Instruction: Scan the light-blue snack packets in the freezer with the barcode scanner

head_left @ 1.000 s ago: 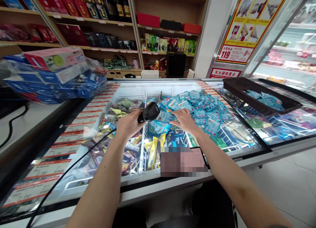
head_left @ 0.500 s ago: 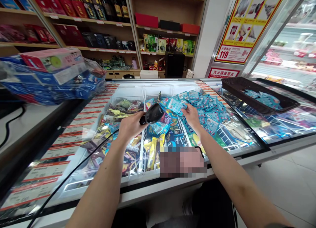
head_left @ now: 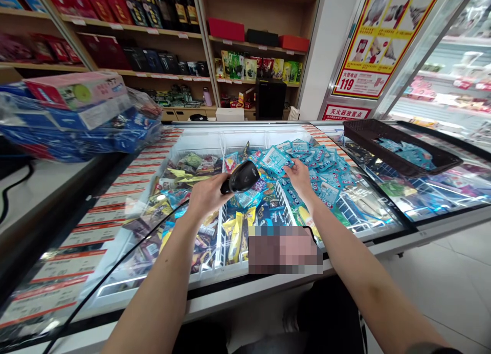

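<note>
My left hand (head_left: pixel 209 194) is wrapped round a black corded barcode scanner (head_left: pixel 241 177), its head tilted to the right. Between the thumb and fingers of my right hand (head_left: pixel 299 177) is a light-blue packet (head_left: pixel 274 161), with its white printed label facing up. The scanner's head is near the packet, not touching it. Under and beyond my right hand lies a heap of similar blue packets (head_left: pixel 326 172), spread over the right part of the chest freezer. Below the scanner, a wire basket holds mixed wrapped ice creams (head_left: pixel 240 234).
A brown plastic tray (head_left: pixel 360 139) with several blue packets rests on the freezer at right. Plastic-wrapped boxes (head_left: pixel 76 118) stand at left. The scanner's black cable (head_left: pixel 126 254) runs down across the price-label strip. A pixelated patch (head_left: pixel 286 250) covers something at the front edge.
The scanner has shifted slightly to the right, and its head has turned a little toward the packet. My right hand has moved slightly right with the packet.
</note>
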Demonstrator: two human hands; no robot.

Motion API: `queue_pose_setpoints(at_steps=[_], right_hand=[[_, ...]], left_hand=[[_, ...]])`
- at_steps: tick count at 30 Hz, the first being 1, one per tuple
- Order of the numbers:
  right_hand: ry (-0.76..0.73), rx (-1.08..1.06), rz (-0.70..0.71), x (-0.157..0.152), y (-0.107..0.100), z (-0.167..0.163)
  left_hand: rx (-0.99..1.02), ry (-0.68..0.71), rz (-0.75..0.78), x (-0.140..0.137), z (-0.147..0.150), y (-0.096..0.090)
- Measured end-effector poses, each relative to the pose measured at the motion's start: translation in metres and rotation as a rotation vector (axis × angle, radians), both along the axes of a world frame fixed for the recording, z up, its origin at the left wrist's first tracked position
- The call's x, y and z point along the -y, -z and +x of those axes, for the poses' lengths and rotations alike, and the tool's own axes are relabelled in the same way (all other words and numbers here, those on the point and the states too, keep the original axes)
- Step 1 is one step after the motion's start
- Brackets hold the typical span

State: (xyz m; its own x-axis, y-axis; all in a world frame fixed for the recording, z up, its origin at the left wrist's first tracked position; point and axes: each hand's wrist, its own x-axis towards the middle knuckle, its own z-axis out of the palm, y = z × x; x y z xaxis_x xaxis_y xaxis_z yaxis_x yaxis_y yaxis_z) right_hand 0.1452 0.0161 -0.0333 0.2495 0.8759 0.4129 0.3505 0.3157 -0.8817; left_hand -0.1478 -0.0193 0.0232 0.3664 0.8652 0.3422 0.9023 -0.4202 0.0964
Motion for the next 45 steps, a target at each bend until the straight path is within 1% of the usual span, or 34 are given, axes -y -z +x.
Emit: queue_pose_setpoints(at_steps=[8,13,22,29,45], right_hand=[[-0.045,-0.036,0.01,0.002,-0.0027,-0.001],[-0.026,-0.011,-0.006,0.0022,-0.0028,-0.0009],[-0.044,-0.037,0.031,0.0016,-0.0012,-0.0005],[-0.039,-0.009,0.015,0.002,-0.0013,-0.0002],[-0.026,0.012,-0.003,0.0018,-0.0013,-0.0002]], left_hand=[[-0.003,0.019,0.002,0.0006,0.001,0.0012],[-0.005,0.026,0.008,-0.0001,0.0009,0.0019],[-0.003,0.051,0.027,-0.0016,0.0003,0.0043],[0.0,0.085,0.035,-0.0014,0.0005,0.0043],[-0.007,0.098,0.046,-0.0018,0.0001,0.0058]])
